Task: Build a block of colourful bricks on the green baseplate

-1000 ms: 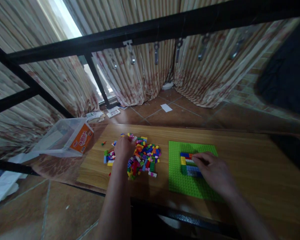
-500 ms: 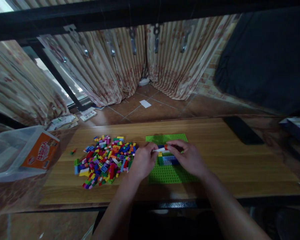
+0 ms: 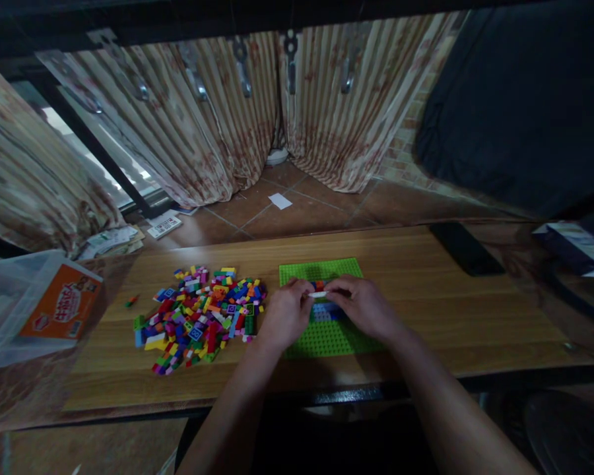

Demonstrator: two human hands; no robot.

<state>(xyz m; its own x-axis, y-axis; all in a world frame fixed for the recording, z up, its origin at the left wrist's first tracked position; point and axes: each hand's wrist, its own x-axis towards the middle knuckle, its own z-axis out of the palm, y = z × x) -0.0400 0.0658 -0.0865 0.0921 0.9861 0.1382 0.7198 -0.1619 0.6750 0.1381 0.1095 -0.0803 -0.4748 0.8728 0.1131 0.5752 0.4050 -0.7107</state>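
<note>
A small white toy brick (image 3: 319, 295) is pinched at its two ends, by my left hand (image 3: 291, 310) on one side and my right hand (image 3: 360, 305) on the other. Both hands are closed at the fingertips, over the green studded baseplate (image 3: 321, 344). Under and behind the brick, red-orange bricks (image 3: 319, 285) and a row of blue bricks (image 3: 323, 312) stand on the plate, partly covered by my fingers. To the left of my left hand lies a heap of loose colourful bricks (image 3: 202, 316).
A clear plastic bin (image 3: 10, 343) with an orange label stands at the left. A black phone-like slab (image 3: 466, 249) lies on the wooden table (image 3: 455, 316) at the right. Beyond the table are a paper (image 3: 280, 200) on the floor and curtains (image 3: 228, 132).
The view has shifted slightly, moving the scene leftward. My hands stay together over the plate, and the white brick is now held level between both sets of fingertips.
</note>
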